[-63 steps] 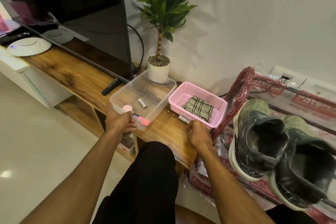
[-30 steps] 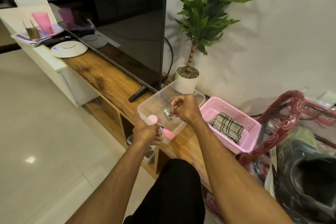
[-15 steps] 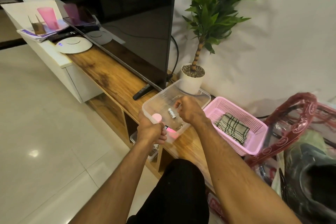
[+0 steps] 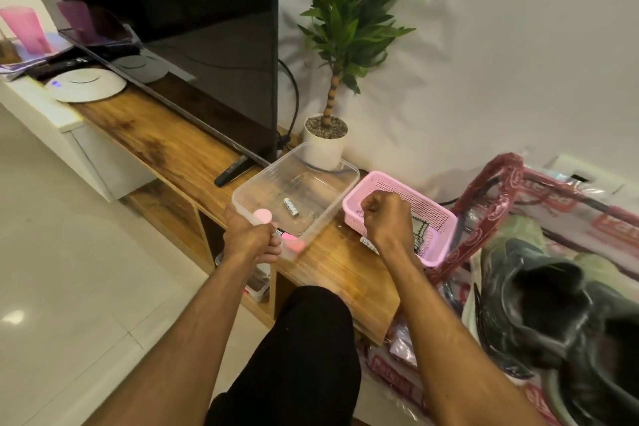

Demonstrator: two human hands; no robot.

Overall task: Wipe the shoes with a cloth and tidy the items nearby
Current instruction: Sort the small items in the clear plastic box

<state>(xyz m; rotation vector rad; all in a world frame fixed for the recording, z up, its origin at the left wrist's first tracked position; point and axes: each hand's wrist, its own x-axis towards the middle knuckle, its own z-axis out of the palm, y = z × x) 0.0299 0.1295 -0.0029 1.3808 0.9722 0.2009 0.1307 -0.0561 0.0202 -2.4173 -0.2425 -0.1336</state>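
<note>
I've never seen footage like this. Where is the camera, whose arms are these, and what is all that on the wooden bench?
There is no machine here: a person wears one wide-angle camera on the head, so this single picture looks down along their own bare arms. The left hand grips the near corner of a clear plastic box on the long wooden bench; a small silver battery lies inside. The right hand is a fist above the pink plastic basket, where a checked cloth lies; whether it holds anything is hidden. Dark shoes sit on the red-wrapped rack to the right, and a potted green plant stands behind the box.
</note>
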